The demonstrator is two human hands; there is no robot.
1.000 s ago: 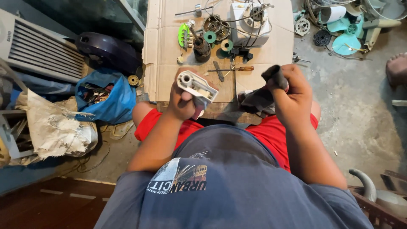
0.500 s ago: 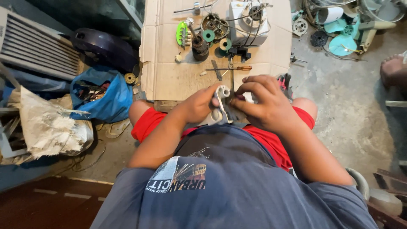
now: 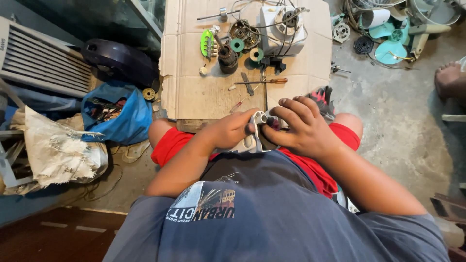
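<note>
Head view: the white plastic housing part (image 3: 256, 138) is largely concealed between the two hands, so that only a rounded tubular end and a short stretch of white shell are exposed; its full shape cannot be determined. The part is located over the lap, just above the red shorts (image 3: 170, 144) and just short of the near edge of the cardboard sheet (image 3: 194, 92). The left hand (image 3: 228, 131) is closed around the left side of the part, the fingers being wrapped beneath it and hidden from sight. The right hand (image 3: 303, 127) is laid over the right side, the fingers arched and spread, the fingertips pressed onto the top of the part; the palm side is hidden, so whatever lies beneath it cannot be made out. Both forearms are angled inward from the lower frame, and the elbows are cut off by the grey shirt (image 3: 272, 218). On the cardboard, well apart from the hands, a screwdriver with an orange handle (image 3: 264, 81), a dark motor rotor (image 3: 227, 57) and a white fan motor housing with wires (image 3: 281, 26) are laid. A blue bag (image 3: 127, 119) is placed left of the cardboard; its contents are too cluttered to identify.
</note>
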